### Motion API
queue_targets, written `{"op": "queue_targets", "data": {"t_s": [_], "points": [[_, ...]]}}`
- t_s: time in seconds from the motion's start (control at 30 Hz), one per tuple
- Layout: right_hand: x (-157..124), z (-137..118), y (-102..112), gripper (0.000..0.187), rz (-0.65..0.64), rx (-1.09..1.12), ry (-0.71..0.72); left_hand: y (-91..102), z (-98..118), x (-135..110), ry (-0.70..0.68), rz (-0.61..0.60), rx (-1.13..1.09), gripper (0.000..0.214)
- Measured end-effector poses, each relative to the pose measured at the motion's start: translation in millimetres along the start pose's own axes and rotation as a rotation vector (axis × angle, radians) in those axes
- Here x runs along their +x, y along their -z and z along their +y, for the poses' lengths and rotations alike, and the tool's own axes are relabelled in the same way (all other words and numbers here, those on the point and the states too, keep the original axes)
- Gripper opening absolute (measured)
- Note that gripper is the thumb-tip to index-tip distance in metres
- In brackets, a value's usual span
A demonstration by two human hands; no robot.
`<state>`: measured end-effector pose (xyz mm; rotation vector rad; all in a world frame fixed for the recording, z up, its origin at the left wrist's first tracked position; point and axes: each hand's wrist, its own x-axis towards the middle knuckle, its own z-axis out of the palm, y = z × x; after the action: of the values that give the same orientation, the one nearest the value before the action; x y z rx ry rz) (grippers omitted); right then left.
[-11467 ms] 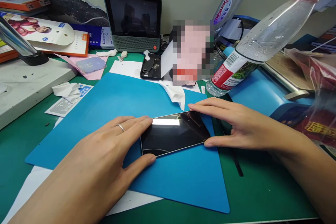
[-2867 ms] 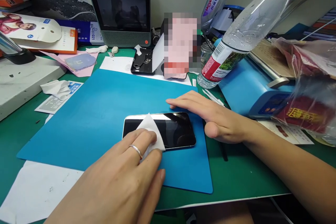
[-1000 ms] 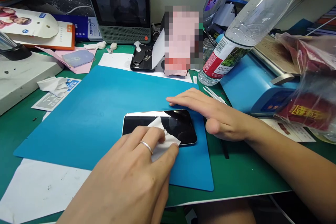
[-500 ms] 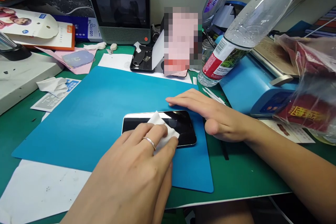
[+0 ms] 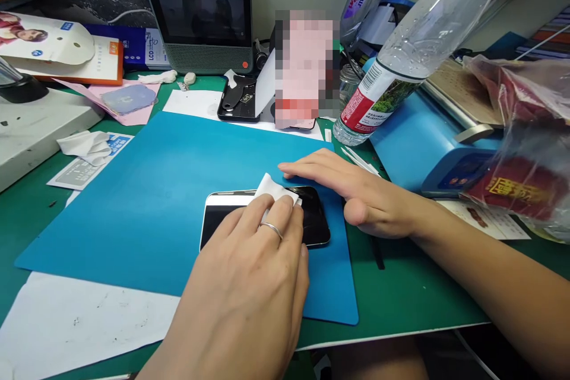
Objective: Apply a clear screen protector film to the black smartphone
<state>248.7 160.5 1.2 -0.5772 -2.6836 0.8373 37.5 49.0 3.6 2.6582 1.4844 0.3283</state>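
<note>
A black smartphone point(image 5: 314, 222) lies face up on a blue mat point(image 5: 155, 190). My left hand point(image 5: 253, 273), with a ring on one finger, presses a small white wipe point(image 5: 272, 188) onto the phone's screen with its fingers together. My right hand point(image 5: 356, 193) rests flat on the mat at the phone's far right corner, fingers stretched out, fingertips touching the phone's top edge. Most of the phone's middle is hidden under my left hand.
A tilted clear water bottle point(image 5: 414, 53) stands at the right, beside a blue machine point(image 5: 427, 148) and a red plastic bag point(image 5: 521, 130). A small screen device point(image 5: 196, 12) stands at the back. Crumpled tissue point(image 5: 86, 145) and white paper point(image 5: 66, 320) lie at the left.
My left hand slid the wipe rightward and farther across the screen over the last second. My right hand stayed in place at the phone's corner.
</note>
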Motion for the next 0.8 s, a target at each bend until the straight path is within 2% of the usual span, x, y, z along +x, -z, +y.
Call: {"op": "queue_targets", "data": {"t_s": [0.13,0.27,0.53,0.7,0.8], "points": [[0,1,0,0.104,0.001,0.000,0.003,3.1,0,3,-0.003,-0.073,0.010,0.050],[1,1,0,0.105,0.001,0.000,-0.005,5.6,-4,3,0.052,-0.086,0.057,0.048],[0,1,0,0.105,0.002,0.002,-0.002,1.6,-8,-8,0.030,-0.007,0.148,0.048],[1,0,0,0.104,-0.003,-0.002,-0.003,-5.9,-7,-21,-0.064,0.079,0.111,0.049],[1,0,0,0.104,-0.004,0.004,-0.001,-7.2,-3,-19,-0.058,0.091,0.092,0.048]]}}
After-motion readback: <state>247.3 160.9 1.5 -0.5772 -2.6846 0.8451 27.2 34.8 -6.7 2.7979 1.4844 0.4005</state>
